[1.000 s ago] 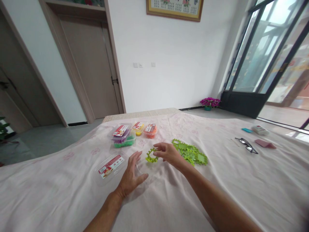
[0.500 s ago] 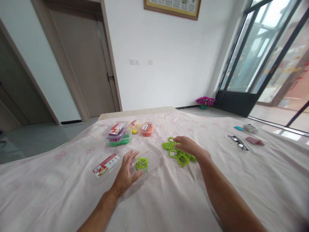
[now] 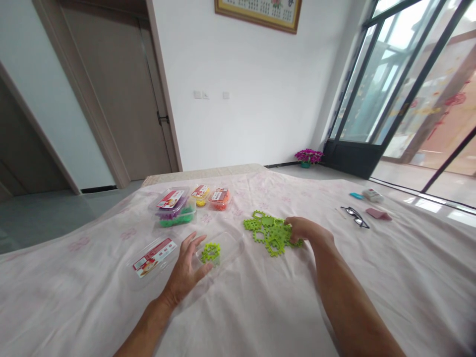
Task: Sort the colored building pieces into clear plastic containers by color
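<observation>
My left hand [image 3: 186, 270] lies on the cloth with fingers spread, touching the near side of a clear plastic box [image 3: 223, 246]. One green toothed piece [image 3: 210, 251] sits inside that box. My right hand [image 3: 305, 229] reaches to the right edge of a flat cluster of green interlocking pieces [image 3: 268, 230] and its fingers curl onto the nearest pieces. The box's clear lid with a red label [image 3: 153, 256] lies to the left of my left hand.
Three more small boxes stand farther back: one with purple and green pieces [image 3: 174, 206], one yellow [image 3: 201, 193], one orange [image 3: 220, 198]. Glasses [image 3: 355, 216], a pink case [image 3: 378, 214] and small items lie at the right. A pink cloth [image 3: 260, 307] covers the table.
My right hand dropped one green piece into the clear box, then moved right to the green cluster. My left hand stayed by the box. The view shifted left.
</observation>
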`<state>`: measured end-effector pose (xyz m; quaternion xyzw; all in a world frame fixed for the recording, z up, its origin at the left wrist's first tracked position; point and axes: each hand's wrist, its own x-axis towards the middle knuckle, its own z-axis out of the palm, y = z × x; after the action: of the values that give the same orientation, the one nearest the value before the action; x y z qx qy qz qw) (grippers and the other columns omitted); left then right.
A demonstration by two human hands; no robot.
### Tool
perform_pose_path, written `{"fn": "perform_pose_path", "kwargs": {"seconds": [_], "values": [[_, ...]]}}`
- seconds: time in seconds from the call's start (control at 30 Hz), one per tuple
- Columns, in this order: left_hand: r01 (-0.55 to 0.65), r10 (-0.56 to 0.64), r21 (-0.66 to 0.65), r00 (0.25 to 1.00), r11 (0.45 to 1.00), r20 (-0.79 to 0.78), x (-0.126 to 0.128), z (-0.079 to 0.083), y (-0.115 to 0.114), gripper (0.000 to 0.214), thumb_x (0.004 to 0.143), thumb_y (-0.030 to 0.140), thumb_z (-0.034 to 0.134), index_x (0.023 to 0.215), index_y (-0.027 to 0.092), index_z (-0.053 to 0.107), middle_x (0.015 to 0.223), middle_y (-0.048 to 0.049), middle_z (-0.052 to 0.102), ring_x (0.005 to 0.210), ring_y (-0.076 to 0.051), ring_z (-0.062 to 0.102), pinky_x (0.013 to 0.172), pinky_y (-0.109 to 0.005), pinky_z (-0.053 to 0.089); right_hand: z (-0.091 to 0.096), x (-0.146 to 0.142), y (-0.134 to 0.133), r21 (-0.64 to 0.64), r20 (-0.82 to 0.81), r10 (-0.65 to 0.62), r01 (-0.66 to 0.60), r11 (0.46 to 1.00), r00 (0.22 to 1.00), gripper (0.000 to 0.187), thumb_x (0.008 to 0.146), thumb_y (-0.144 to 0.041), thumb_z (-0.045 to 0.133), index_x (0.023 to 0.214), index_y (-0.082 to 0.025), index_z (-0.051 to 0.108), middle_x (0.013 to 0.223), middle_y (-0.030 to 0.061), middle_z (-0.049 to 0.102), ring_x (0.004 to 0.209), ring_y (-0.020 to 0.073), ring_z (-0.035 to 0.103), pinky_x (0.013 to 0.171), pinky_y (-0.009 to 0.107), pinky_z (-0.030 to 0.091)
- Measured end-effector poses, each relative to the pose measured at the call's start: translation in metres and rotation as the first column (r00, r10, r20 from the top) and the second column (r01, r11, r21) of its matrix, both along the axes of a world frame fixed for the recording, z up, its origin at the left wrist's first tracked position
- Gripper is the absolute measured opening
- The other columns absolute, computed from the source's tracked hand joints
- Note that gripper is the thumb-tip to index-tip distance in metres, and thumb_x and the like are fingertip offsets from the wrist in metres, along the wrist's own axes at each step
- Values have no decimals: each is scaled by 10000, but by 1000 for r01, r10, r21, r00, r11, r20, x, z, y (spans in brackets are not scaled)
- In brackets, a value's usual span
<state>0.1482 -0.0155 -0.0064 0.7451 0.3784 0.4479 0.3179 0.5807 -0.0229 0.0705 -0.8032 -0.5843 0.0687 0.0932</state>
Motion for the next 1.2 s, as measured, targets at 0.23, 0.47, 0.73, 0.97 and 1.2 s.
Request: {"fn": "perform_pose_path", "kwargs": {"seconds": [0.23, 0.47, 0.73, 0.97, 1.2], "values": [[9, -8, -22, 1000, 1000, 13, -1, -3, 1, 651, 809, 445, 732, 1401, 277, 521, 1552, -137, 327, 1441, -349, 381, 1182, -563, 339, 19, -3, 2, -67, 55, 20, -16, 998, 998, 381, 634, -119, 729, 1003, -190, 790, 1033, 126, 751, 949, 288, 698, 792, 341, 514], [7, -7, -6, 1000, 1000, -11, -1, -4, 2, 652, 818, 456, 721, 1406, 268, 514, 1549, -145, 321, 1453, -356, 359, 1181, -567, 338, 28, -25, -3, -63, -406, 277, -329, 942, 871, 419, 659, -189, 714, 1074, -208, 768, 791, -1, 725, 627, 140, 615, 584, 230, 433], [-5, 7, 38, 998, 999, -67, -2, -5, 3, 629, 841, 484, 689, 1402, 268, 502, 1539, -137, 324, 1473, -347, 320, 1184, -589, 326, 11, -55, 4, -278, -196, 406, -448, 850, 892, 576, 575, -160, 813, 1138, -266, 751, 991, 6, 706, 875, 186, 628, 680, 223, 426], [-2, 4, 34, 997, 999, -83, -2, -4, 3, 632, 847, 488, 681, 1408, 269, 492, 1552, -144, 301, 1440, -347, 385, 1168, -580, 358, 11, -64, -1, -278, -22, 465, -452, 847, 885, 507, 592, -214, 848, 1086, -260, 745, 1116, 50, 659, 1022, 235, 608, 775, 258, 423], [16, -15, 20, 997, 1000, -81, -2, -6, 2, 623, 866, 482, 663, 1415, 265, 463, 1556, -151, 269, 1463, -350, 347, 1178, -591, 336, 13, -80, 2, -134, 35, 417, -409, 903, 908, 213, 675, -112, 701, 862, -212, 708, 887, 30, 694, 836, 187, 617, 647, 246, 352]]}}
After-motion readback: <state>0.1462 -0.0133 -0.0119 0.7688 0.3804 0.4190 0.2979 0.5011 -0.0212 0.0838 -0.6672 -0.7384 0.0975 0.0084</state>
